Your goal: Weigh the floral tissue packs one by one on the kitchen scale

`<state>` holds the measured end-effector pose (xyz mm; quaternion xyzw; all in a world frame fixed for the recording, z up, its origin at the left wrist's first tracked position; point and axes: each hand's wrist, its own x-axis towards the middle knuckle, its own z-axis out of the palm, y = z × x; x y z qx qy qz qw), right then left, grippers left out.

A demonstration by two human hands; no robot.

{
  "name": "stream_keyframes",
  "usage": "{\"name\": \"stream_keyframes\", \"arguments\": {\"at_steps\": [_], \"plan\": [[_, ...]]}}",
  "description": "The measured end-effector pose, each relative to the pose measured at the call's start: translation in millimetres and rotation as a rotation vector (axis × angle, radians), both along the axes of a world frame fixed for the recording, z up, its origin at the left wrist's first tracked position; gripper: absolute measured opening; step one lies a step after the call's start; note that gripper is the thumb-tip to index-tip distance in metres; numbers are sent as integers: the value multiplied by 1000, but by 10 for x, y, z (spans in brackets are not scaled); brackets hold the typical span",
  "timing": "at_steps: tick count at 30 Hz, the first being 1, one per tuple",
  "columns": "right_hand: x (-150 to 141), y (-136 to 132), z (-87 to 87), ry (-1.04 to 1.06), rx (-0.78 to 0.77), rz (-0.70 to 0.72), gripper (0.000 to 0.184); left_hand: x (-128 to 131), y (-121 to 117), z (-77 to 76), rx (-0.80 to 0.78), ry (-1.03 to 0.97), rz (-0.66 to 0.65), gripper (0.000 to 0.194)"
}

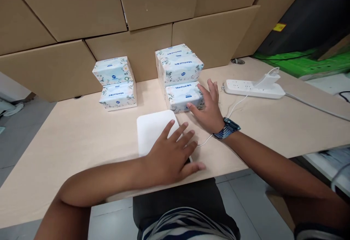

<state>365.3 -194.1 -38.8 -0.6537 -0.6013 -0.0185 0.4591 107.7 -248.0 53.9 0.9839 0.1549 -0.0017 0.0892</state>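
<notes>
My left hand (172,152) is spread over a white flat device (153,127) with rounded corners. The hand and forearm hide the device's near part, and I cannot tell whether the palm rests on it. Farther forward, my right hand (209,110), with a watch (231,124) on the wrist, has its fingers apart. It is at the right end of a low tissue pack (182,96); the thumb overlaps the pack's front, but contact is unclear. Behind that pack stand other tissue packs (183,68), stacked higher. To the left is a second group of tissue packs (116,96).
Cardboard boxes (153,50) form a wall along the table's back. A white power strip (237,86) with a plugged-in adapter (268,80) lies at the right. A thin white cable (237,105) passes by my right wrist. The wooden table (68,138) ends just before my lap.
</notes>
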Motion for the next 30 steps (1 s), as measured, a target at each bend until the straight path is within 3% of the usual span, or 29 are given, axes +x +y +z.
{"name": "stream_keyframes", "arguments": {"at_steps": [6, 18, 30], "plan": [[28, 14, 1, 4, -1, -28, 79, 215, 438, 97, -117, 127, 35, 70], [47, 72, -87, 39, 51, -36, 76, 115, 442, 113, -117, 120, 57, 65], [-13, -15, 26, 0, -72, -28, 65, 74, 461, 67, -82, 66, 52, 69]]}}
